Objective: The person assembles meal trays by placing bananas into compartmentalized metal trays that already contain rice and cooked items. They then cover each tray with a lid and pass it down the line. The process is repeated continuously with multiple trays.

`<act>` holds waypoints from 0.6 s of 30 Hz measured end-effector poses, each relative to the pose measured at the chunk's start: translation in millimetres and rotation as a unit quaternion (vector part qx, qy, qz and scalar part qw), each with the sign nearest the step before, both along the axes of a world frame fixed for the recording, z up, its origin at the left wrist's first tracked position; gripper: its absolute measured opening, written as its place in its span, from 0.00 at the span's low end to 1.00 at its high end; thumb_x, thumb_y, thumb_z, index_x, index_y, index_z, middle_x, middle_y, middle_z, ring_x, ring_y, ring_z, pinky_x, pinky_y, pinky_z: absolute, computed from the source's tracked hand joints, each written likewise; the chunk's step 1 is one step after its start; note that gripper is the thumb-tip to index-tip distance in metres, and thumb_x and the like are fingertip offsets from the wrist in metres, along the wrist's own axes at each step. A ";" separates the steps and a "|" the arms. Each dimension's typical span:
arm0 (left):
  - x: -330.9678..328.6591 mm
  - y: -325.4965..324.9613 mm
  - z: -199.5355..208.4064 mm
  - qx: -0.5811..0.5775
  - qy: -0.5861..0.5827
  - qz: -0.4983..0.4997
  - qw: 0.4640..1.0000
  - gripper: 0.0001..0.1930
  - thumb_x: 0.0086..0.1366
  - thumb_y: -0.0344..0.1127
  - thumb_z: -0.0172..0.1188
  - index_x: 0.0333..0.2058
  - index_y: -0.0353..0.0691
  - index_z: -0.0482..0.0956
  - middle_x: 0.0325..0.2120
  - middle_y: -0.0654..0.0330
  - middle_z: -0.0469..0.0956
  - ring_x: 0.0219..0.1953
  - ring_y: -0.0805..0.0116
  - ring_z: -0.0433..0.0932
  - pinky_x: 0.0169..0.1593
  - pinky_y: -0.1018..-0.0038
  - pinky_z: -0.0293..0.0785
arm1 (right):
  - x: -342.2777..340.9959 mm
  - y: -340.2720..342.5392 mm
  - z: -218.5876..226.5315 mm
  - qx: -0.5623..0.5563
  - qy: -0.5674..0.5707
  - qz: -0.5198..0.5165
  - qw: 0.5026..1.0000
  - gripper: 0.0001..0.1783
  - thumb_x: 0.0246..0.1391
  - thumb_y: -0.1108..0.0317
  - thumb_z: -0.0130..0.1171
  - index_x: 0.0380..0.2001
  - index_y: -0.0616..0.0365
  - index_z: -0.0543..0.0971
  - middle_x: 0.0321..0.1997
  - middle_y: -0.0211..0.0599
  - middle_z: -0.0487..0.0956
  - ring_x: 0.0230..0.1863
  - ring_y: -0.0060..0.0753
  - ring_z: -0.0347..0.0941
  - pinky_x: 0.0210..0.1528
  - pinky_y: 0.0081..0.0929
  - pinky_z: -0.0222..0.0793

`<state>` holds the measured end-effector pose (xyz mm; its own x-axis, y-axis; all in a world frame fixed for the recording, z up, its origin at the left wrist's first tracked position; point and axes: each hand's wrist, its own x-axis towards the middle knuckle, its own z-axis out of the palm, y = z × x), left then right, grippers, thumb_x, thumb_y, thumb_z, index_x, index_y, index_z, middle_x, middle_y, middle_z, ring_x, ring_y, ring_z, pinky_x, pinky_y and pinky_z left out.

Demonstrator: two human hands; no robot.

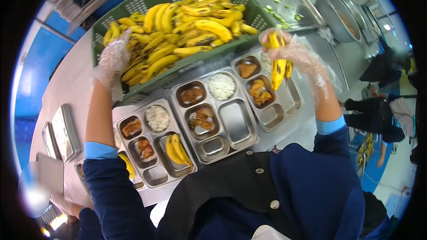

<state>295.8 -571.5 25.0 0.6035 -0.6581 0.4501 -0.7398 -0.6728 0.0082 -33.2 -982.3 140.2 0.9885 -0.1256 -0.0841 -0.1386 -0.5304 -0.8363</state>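
My right hand (289, 51), in a clear plastic glove, grips a few spotted yellow bananas (279, 69) above the right-hand steel compartment tray (291, 95). My left hand (114, 60), gloved the same way, lies at the left end of a green crate (178, 69), touching the bananas (162, 58) heaped in it. Its fingers look stretched out, partly blurred by the plastic. The middle steel tray (238, 122) holds rice and browned food pieces, with a bare large compartment. In the left steel tray (175, 175), two bananas (177, 150) lie in the large compartment beside rice and similar food.
A large metal tray (307, 4) with green scraps and a grey basin (340, 18) stand at the far right. Stacked steel trays (66, 131) sit on the left. Another person's hand (62, 203) shows at lower left; people stand at right.
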 end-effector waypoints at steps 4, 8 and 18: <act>-7.0 -6.4 -11.8 0.098 -0.096 0.090 0.986 0.28 0.71 0.32 0.56 0.70 0.43 0.69 0.50 0.43 0.82 0.50 0.46 0.84 0.57 0.55 0.80 | -54.9 -52.1 -39.6 -0.079 0.141 -0.102 0.981 0.30 0.49 0.55 0.72 0.56 0.50 0.79 0.50 0.29 0.78 0.51 0.31 0.73 0.55 0.31 0.70; -10.7 18.1 -46.2 0.225 0.137 -0.046 0.963 0.20 0.72 0.33 0.58 0.60 0.37 0.75 0.43 0.45 0.84 0.45 0.51 0.86 0.50 0.60 0.83 | -88.1 -73.2 -75.0 -0.070 0.216 -0.070 0.971 0.35 0.52 0.50 0.72 0.61 0.51 0.78 0.53 0.35 0.80 0.55 0.34 0.74 0.60 0.31 0.68; 26.1 44.7 -96.3 0.155 0.233 -0.088 0.956 0.19 0.72 0.28 0.49 0.59 0.31 0.74 0.43 0.37 0.84 0.47 0.45 0.86 0.50 0.59 0.82 | -120.5 -97.5 -77.7 0.022 0.086 -0.188 0.978 0.38 0.66 0.40 0.62 0.69 0.53 0.75 0.61 0.49 0.81 0.63 0.43 0.77 0.68 0.40 0.71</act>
